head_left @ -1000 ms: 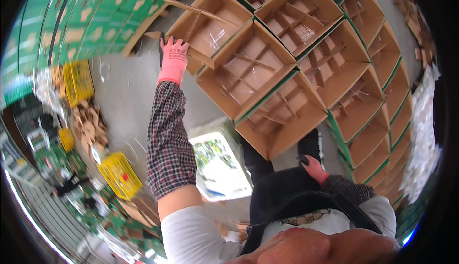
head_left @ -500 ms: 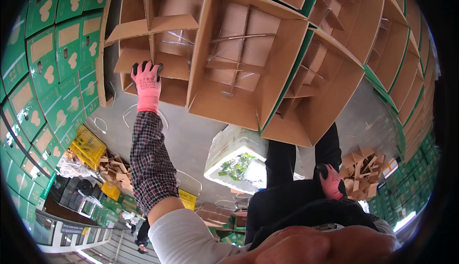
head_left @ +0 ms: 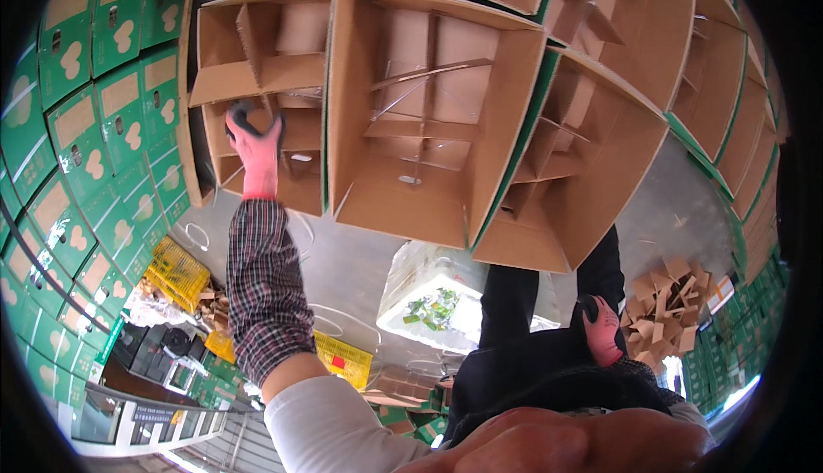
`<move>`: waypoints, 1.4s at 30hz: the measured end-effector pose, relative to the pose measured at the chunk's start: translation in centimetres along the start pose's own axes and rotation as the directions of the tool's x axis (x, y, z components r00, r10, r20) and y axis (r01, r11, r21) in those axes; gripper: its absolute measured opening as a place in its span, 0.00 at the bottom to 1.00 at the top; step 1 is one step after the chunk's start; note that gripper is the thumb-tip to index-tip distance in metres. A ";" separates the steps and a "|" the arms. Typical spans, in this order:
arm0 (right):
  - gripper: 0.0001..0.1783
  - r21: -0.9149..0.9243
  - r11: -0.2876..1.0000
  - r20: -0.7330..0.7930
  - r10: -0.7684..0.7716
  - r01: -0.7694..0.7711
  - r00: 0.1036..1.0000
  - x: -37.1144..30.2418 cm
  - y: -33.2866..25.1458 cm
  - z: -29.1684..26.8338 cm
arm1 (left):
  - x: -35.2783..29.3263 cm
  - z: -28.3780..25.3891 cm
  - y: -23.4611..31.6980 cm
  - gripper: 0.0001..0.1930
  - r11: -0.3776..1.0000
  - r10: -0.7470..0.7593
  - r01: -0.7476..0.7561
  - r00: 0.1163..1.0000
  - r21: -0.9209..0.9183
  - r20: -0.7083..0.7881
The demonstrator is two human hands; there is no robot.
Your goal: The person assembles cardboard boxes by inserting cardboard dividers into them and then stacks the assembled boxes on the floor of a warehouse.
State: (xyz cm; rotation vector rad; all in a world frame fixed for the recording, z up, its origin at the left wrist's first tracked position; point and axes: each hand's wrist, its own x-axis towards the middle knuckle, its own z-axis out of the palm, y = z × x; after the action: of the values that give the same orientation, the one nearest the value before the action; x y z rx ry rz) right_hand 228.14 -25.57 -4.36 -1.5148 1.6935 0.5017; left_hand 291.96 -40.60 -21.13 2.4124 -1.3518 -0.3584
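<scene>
My left hand (head_left: pixel 255 152), in a pink glove with dark fingertips, reaches into the left cardboard box (head_left: pixel 291 194). Its thumb and fingers are spread apart at the crossed cardboard divider (head_left: pixel 296 73) inside that box. The divider's flaps still stand up partly above the cells. Beside it is a larger open box (head_left: pixel 403 207) with a crossed divider lying deeper inside. My right hand (head_left: pixel 603 332), gloved the same way, rests on my dark-trousered leg; its fingers are partly hidden, and no held thing shows.
More open divided boxes (head_left: pixel 570 160) stand in rows ahead and to the right. Green cartons (head_left: pixel 120 122) are stacked at the left. A white foam box (head_left: pixel 420 280), yellow crates (head_left: pixel 176 267) and a heap of cardboard pieces (head_left: pixel 669 310) lie on the floor near my legs.
My left hand has moved from the near flap of the divider deeper into the left box, its fingers spreading. The divider's near flap has tipped down into the box. My right hand stays on my leg.
</scene>
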 end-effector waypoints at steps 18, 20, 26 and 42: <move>0.28 0.782 0.595 -0.071 0.381 -0.185 0.922 5.8 5.3 1.6 | -4.3 3.7 9.5 0.34 0.814 -0.188 0.386 0.882 -0.434 0.433; 0.25 0.928 0.362 -0.024 0.287 -0.085 0.958 11.6 1.5 1.1 | -5.5 4.3 9.1 0.33 0.972 -0.216 0.157 0.890 0.175 0.402; 0.17 0.790 0.563 0.008 0.386 -0.242 0.923 18.1 4.2 4.6 | -2.2 7.5 6.4 0.20 0.993 -0.119 0.118 0.967 0.019 0.226; 0.37 0.455 0.884 -0.110 0.172 -0.104 0.979 18.0 6.0 1.6 | -9.3 6.7 12.1 0.34 0.539 0.070 0.143 0.975 0.830 -0.213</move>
State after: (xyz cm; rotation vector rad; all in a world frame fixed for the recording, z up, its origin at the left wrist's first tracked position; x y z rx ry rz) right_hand 223.40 -34.73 -20.37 -1.1200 1.8837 0.0549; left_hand 275.34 -39.66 -21.66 3.0858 -1.5939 0.7602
